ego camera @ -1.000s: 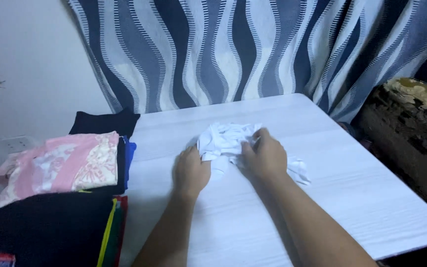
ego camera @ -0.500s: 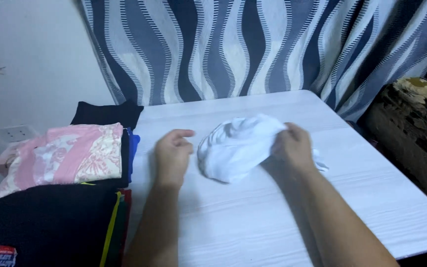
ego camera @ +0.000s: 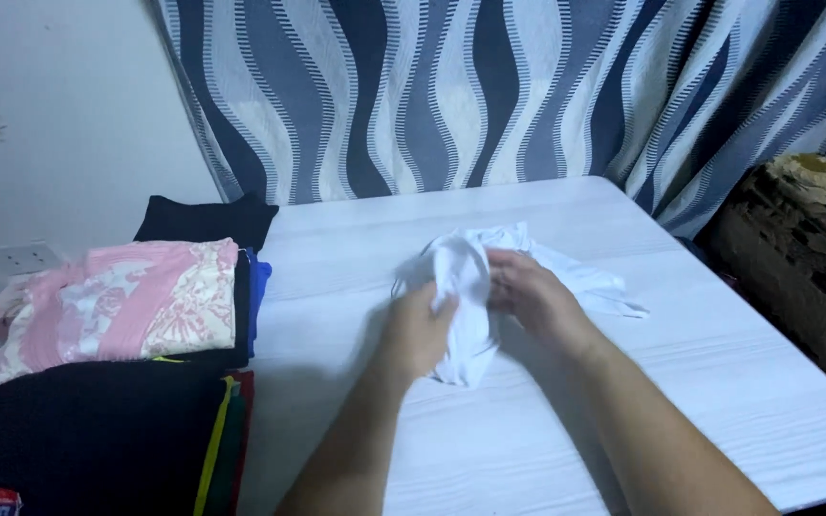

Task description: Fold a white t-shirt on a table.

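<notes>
- Watching from afar, I see the white garment [ego camera: 466, 287] bunched near the middle of the white surface [ego camera: 719, 401], narrower than half a second ago, when it lay spread out round.
- My left hand [ego camera: 418, 330] has come in from the side and now pinches the cloth's near edge.
- My right hand [ego camera: 532, 296] grips the fabric just beside it; both hands are closed on cloth.
- I judge a fold is under way.
- The folded stack of clothes [ego camera: 126, 306] sits unchanged at the left.

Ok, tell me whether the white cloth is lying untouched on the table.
No, both the left hand and right hand grip the white cloth over the table.
</notes>
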